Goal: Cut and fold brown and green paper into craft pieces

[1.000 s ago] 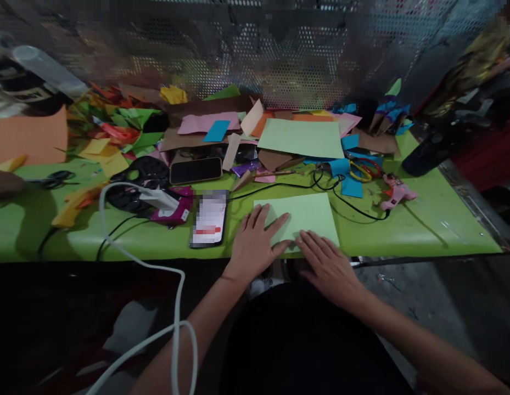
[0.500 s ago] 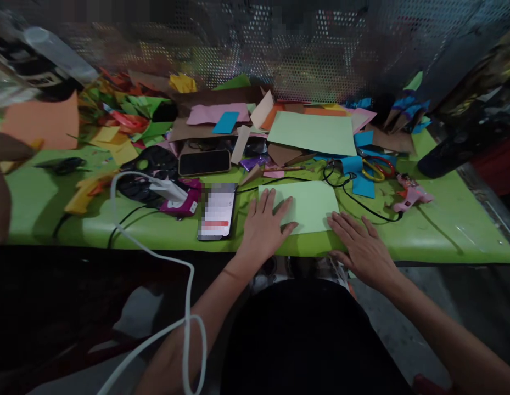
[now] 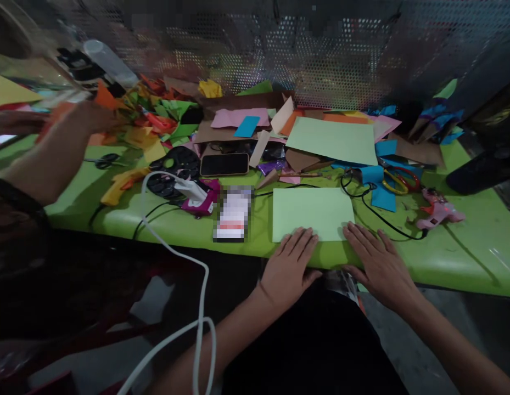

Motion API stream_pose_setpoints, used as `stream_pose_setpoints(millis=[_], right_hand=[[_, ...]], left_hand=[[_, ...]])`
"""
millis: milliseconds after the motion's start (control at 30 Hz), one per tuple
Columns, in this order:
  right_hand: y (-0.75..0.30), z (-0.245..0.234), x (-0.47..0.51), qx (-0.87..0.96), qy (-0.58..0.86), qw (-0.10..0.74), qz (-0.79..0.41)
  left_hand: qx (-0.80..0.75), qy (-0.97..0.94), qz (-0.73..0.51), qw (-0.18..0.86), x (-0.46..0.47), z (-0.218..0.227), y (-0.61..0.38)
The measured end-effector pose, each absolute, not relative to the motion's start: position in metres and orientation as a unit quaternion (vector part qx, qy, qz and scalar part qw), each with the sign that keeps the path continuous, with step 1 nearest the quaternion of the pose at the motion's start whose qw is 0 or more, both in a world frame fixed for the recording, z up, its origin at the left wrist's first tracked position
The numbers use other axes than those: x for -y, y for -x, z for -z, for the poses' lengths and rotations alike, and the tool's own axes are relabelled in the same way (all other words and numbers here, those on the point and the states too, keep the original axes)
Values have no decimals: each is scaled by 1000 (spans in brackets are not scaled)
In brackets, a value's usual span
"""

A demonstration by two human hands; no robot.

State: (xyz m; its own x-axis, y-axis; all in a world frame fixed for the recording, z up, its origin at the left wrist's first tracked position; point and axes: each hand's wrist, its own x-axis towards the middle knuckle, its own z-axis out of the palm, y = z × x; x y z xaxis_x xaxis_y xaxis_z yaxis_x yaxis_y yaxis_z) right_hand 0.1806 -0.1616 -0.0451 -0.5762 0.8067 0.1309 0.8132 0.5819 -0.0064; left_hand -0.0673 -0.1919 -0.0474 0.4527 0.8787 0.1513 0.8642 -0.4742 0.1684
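A pale green sheet of paper (image 3: 313,211) lies flat near the front edge of the green table (image 3: 263,248). My left hand (image 3: 291,263) rests with stretched fingers on the sheet's near edge, left of its middle. At the near right corner, my right hand (image 3: 374,255) lies flat with its fingertips touching the paper. Neither hand grips anything. Left of the sheet is a phone (image 3: 234,214) with a lit, blurred screen.
A magenta power strip (image 3: 203,200) holds a white plug with a looping cable. Glue guns, yellow (image 3: 122,185) and pink (image 3: 440,214), lie at either side. Scissors (image 3: 397,180), a dark phone (image 3: 224,164) and a larger green sheet (image 3: 332,140) are behind. Another person's arm (image 3: 52,142) reaches in at left.
My left hand has slid from the sheet's left side down to its near edge. The sheet now lies squarer to the table edge. The other person's arm has reached over the coloured paper.
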Motion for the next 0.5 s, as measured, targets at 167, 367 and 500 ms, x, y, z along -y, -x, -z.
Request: stream_pose_setpoints(millis=[167,367,500], right_hand=[[-180,44,161,886,459,55,29],[-176,40,161,886,462,43,14],[-171,34,161,885,463,46,6]], left_hand=[[-552,-827,-108,-20,214,44,100],[-541,-825,-140,-80,217,40,122],[-527,-823,-188,-100,190,31,104]])
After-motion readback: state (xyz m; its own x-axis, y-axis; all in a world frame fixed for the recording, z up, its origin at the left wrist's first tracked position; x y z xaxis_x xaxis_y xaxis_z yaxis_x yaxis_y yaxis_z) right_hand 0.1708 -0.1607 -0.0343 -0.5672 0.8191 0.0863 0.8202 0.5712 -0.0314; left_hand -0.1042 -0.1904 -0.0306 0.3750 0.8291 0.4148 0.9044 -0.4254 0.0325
